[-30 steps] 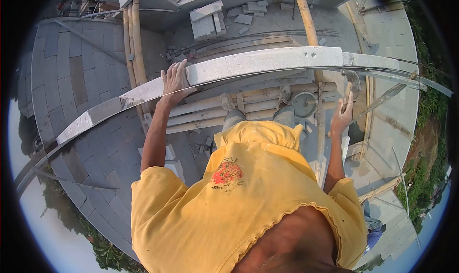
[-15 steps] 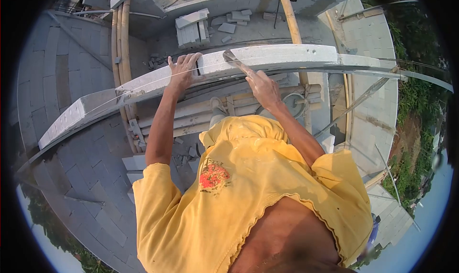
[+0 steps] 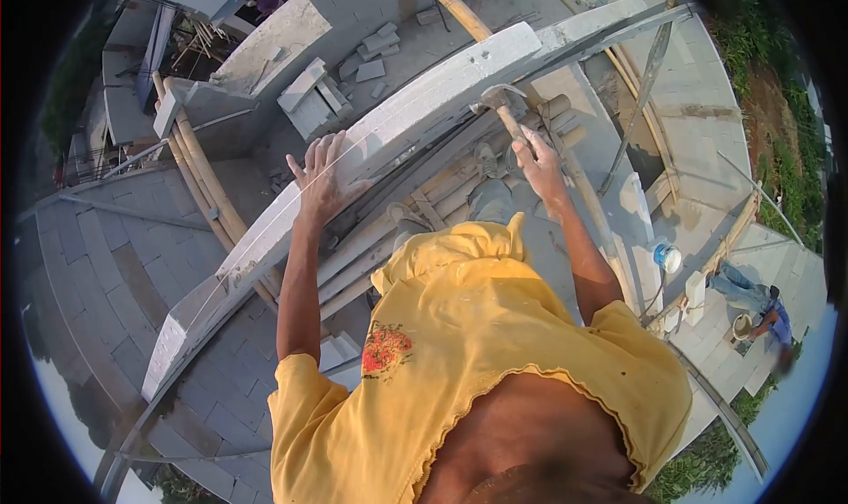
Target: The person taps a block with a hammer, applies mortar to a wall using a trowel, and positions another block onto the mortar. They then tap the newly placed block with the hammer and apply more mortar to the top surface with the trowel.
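A row of pale lightweight blocks forms the top of a wall running diagonally in front of me. My left hand lies on it with fingers spread over the top edge, dusted white. My right hand is wrapped round the wooden handle of a hammer. Its metal head is at the near side of the row, close to the end of a block. A thin string runs along the blocks.
Below me lie bamboo poles and planks. Loose blocks are stacked beyond the wall. Upright bamboo poles stand at left. On the right are a paint bucket and another person bending with a container.
My view has turned, so the wall now slants. The hammer has moved from the block's top to its near side. The left hand stays on the blocks. Another person has come into view at right.
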Demonstrator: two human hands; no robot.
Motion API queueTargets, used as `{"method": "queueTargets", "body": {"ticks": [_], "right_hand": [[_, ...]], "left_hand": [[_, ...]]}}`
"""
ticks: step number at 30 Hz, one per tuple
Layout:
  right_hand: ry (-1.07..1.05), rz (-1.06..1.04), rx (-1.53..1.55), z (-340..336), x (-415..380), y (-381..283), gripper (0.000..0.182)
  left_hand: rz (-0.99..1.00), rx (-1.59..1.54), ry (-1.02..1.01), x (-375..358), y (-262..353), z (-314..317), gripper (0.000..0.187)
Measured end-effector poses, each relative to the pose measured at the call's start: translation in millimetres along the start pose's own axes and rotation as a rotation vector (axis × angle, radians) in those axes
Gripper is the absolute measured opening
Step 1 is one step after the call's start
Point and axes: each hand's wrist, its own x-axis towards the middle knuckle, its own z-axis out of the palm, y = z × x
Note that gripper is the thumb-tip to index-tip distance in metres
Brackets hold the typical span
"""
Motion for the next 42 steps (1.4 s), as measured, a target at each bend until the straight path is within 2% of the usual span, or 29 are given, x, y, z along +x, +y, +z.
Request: {"method": "queueTargets", "body": {"ticks": [2,3,5,7,8,10,11,13,15,18,22,25,27,29,31,33,36,39,40,42], "right_hand": [[0.125,0.126,0.191,-70.3,25.8,25.0,0.063],[0.181,0.203,0.398,-102.8,38.3,29.0,0.062],[0.254,0.289,0.553,-169.9,86.5,47.1,0.051],[0.303,0.25,0.496,-230.1,140.9,68.3,0.041],[0.305,0.237,0.537,-248.5,168.9,77.7,0.04],[0.344,0.23,0.573,-272.3,229.5,90.3,0.039],[0.374,0.244,0.563,-263.2,249.0,93.5,0.039],[0.314,0.202,0.437,-220.2,266.4,82.7,0.05],[-0.22,0.286,0.261,-175.5,250.4,59.5,0.066],[-0.268,0.289,0.218,-161.9,248.6,75.6,0.074],[0.105,0.315,0.278,-152.1,246.6,87.9,0.068],[-0.128,0.199,-0.129,-147.2,247.2,96.5,0.061],[-0.001,-0.014,-0.287,-157.7,232.4,97.8,0.058],[0.127,-0.256,-0.444,-163.5,219.2,72.5,0.056],[0.228,-0.158,-0.48,-146.6,157.0,30.6,0.052],[0.302,-0.488,-0.468,-124.9,100.1,25.7,0.048],[0.015,-0.319,-0.633,-82.7,33.1,-4.7,0.048],[0.127,-0.548,-0.608,-20.7,27.4,-30.6,0.05],[0.151,-0.554,-0.578,-4.0,28.4,-45.4,0.051],[0.236,-0.678,-0.429,31.0,38.5,-76.9,0.052]], "left_hand": [[0.064,-0.057,0.021,50.5,41.9,1.0,0.116],[0.083,-0.086,0.033,72.9,62.6,3.2,0.116],[0.053,-0.08,-0.002,108.0,97.2,14.0,0.112],[0.003,-0.037,-0.105,124.3,124.1,22.9,0.109],[0.019,-0.04,-0.025,126.2,118.5,37.0,0.106],[0.033,-0.037,-0.025,133.9,116.7,38.1,0.104],[0.026,-0.036,-0.034,128.7,118.9,39.1,0.103],[-0.008,-0.018,-0.062,129.4,126.4,33.7,0.102],[-0.03,0.003,-0.061,131.4,125.5,37.7,0.102],[-0.023,0.001,-0.058,132.4,128.5,33.8,0.102],[-0.013,0.007,-0.057,133.5,126.9,35.6,0.1],[-0.002,0.025,-0.057,134.7,125.1,36.5,0.099],[0.001,0.014,-0.068,133.7,125.1,37.4,0.099],[0.004,0.016,-0.059,131.4,121.4,35.8,0.1],[-0.004,-0.035,-0.034,124.3,112.9,33.6,0.104],[-0.036,-0.035,-0.015,105.2,102.4,25.0,0.106],[-0.057,-0.027,-0.024,70.2,67.4,18.7,0.106],[-0.019,-0.058,0.011,64.2,38.3,27.2,0.1],[-0.008,-0.057,0.013,61.4,36.8,27.4,0.099],[0.025,-0.042,0.04,60.4,30.7,31.5,0.099]]}}
